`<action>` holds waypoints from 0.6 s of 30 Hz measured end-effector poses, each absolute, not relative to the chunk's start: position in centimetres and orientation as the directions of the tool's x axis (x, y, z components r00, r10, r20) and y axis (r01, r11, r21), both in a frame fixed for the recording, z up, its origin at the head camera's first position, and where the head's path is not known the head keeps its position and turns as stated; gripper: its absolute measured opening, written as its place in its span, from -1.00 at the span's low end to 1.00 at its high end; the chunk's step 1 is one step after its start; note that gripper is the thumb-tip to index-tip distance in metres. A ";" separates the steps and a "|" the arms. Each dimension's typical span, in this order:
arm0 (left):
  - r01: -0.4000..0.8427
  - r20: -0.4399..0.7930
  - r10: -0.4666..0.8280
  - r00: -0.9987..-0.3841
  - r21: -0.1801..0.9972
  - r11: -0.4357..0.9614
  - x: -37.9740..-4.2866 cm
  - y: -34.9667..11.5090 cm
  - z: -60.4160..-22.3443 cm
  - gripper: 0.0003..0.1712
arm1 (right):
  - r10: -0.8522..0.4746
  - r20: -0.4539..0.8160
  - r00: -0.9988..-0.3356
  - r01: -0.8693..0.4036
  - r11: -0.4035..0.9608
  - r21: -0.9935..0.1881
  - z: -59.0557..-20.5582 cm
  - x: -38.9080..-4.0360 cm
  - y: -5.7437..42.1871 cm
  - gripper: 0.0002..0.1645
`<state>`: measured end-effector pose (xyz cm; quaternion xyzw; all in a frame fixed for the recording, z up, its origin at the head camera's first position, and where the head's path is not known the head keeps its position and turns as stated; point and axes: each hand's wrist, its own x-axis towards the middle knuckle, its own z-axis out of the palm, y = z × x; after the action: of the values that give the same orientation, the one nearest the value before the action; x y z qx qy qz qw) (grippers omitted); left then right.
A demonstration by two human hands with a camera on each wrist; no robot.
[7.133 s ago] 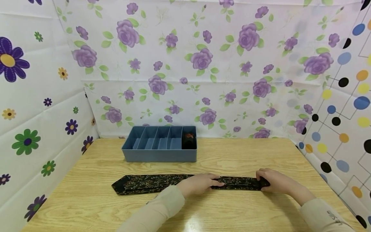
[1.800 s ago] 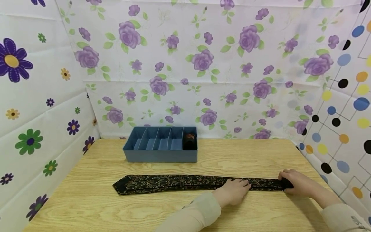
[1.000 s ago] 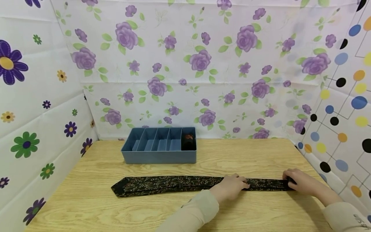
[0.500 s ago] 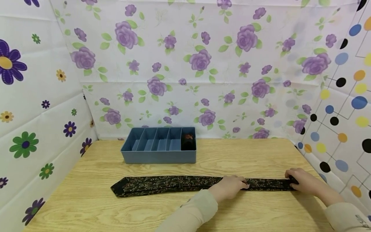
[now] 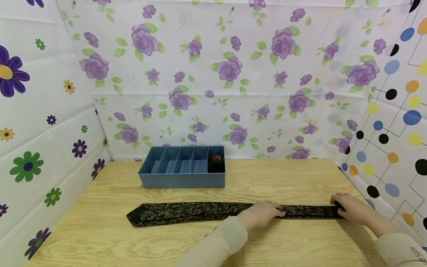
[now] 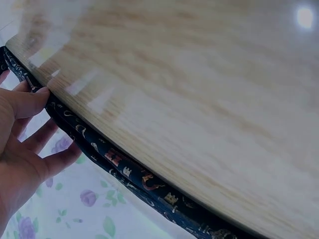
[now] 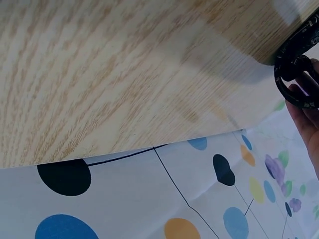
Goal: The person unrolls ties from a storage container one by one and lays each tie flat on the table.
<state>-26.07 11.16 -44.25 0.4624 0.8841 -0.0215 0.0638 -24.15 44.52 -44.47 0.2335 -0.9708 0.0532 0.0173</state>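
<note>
A dark necktie [image 5: 170,213] with a small gold pattern lies stretched along the table, its pointed wide end at the left. My left hand [image 5: 261,214] holds the tie right of its middle. In the left wrist view, thumb and fingers of the left hand [image 6: 20,149] are on opposite edges of the tie [image 6: 124,164]. At the narrow right end, my right hand [image 5: 353,209] grips a curled part of the tie. The right wrist view shows the tie [image 7: 282,79] bent in a loop around the fingers of the right hand [image 7: 306,122], which is partly cut off.
Behind the tie stands a blue-grey box [image 5: 181,181] with several compartments. Its rightmost compartment holds a dark rolled item [image 5: 216,166] with a reddish motif. Patterned cloth [image 5: 213,74] closes off the back and both sides of the wooden table [image 5: 110,244].
Over the past seconds both hands have moved right, and the flat stretch of tie has grown longer while its pointed end stayed in place. In the last second they barely moved.
</note>
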 end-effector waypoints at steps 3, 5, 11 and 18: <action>0.824 -0.135 0.819 -0.558 0.022 0.566 -26.1 10.9 -44.1 -0.40 | -0.436 0.059 -0.898 -0.440 0.894 -0.090 -44.5 -24.1 44.6 -0.76; 0.828 -0.133 0.822 -0.554 0.016 0.561 -26.2 10.8 -44.1 -0.40 | -0.442 0.103 -0.891 -0.449 0.892 -0.053 -44.6 -23.9 44.6 -0.75; 0.840 -0.135 0.833 -0.537 0.005 0.542 -26.4 10.4 -44.4 -0.39 | -0.463 0.278 -0.842 -0.457 0.885 0.088 -44.8 -23.5 44.7 -0.70; 0.830 -0.136 0.825 -0.549 0.032 0.558 -26.4 9.8 -44.3 -0.36 | -0.489 0.294 -0.821 -0.482 0.870 0.101 -45.1 -23.7 45.1 -0.75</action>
<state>-26.38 9.79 -44.31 0.4700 0.8799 -0.0181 0.0678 -23.73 45.07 -45.06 0.2544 -0.9542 -0.0108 0.1570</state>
